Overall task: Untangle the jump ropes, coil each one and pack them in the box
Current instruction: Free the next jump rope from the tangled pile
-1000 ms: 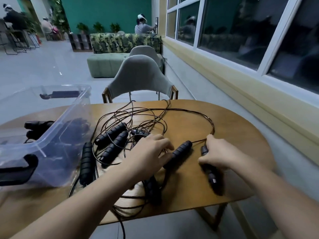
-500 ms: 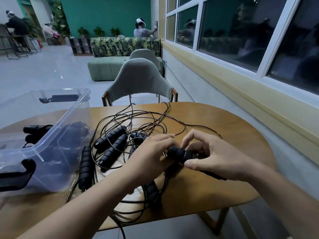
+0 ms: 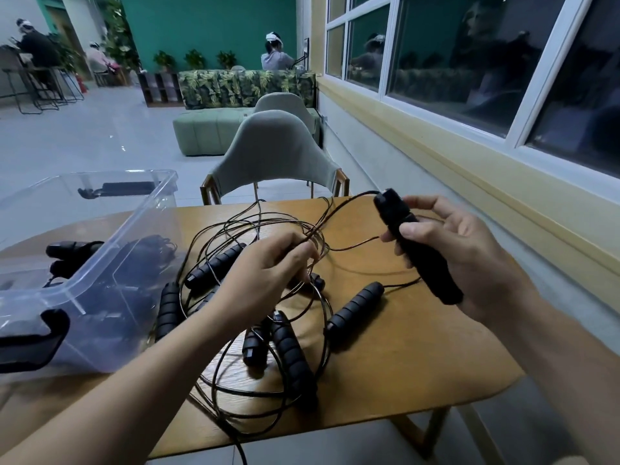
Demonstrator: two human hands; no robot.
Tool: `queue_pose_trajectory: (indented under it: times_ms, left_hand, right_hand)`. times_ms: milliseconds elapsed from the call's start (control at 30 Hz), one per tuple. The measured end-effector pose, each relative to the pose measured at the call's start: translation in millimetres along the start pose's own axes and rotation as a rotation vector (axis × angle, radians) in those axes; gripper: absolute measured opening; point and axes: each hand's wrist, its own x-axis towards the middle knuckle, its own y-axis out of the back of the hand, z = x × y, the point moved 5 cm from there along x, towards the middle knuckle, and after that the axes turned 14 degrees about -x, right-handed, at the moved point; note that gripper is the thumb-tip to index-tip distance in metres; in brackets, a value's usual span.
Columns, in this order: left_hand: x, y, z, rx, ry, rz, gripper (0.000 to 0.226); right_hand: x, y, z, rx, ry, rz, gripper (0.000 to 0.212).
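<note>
Lower centre: thin dark cords [image 3: 268, 394] loop in a tangle on the rounded wooden counter [image 3: 419, 357], among ribbed black foam handles [image 3: 293, 357]. Centre: left hand [image 3: 268, 273], grip pinched on a cord strand. Right of centre: right hand [image 3: 459, 250], grip clenched around a smooth black handle [image 3: 416, 250] raised above the counter. Left: clear plastic box [image 3: 100, 263], tilted, dark ropes inside. Beyond: grey upholstered chair [image 3: 278, 152].

Layout: table [image 3: 419, 357] with box [image 3: 110, 263] at left

Jump ropes [image 3: 268, 297] are lying tangled right of the box; a chair [image 3: 275, 152] is standing behind the table.
</note>
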Motion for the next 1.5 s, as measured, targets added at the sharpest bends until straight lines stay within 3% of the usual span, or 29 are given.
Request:
queue_pose_trajectory:
  times_ms: [200, 333, 467, 633, 800, 867, 967, 1200, 1500]
  left_hand:
    - [-5, -7, 6, 0.062, -0.034, 0.033, 0.020]
    - [-9, -11, 10, 0.019, -0.057, 0.065, 0.021]
    - [-12, -8, 16, 0.014, -0.155, 0.203, 0.025]
    - [-11, 4, 11, -0.267, -0.055, 0.325, 0.026]
    - [-8, 0, 9, -0.442, 0.040, 0.268, 0.027]
    - [-9, -2, 11, -0.456, 0.031, 0.255, 0.026]
    - [-8, -2, 18, -0.406, -0.008, 0.239, 0.028]
    - [-11, -30, 9, -0.321, 0.093, -0.089, 0.041]
    - [-10, -44, -8, -0.009, 0.113, -0.137, 0.021]
  right_hand:
    - [-7, -65, 13, 0.186, -0.209, -0.296, 0.043]
    - [-2, -86, 20, 0.058, -0.206, -0.228, 0.028]
    - [-1, -101, 24, -0.106, -0.133, -0.196, 0.015]
    - [8, -102, 26, -0.216, -0.050, -0.157, 0.007]
    - [9, -106, 24, -0.246, 0.012, -0.176, 0.012]
    - [11, -107, 26, -0.251, 0.004, -0.184, 0.004]
    - [13, -102, 21, -0.228, -0.002, -0.142, 0.011]
    - [11, -87, -16, 0.175, -0.011, -0.166, 0.016]
    - [28, -36, -20, 0.461, -0.104, 0.015, 0.016]
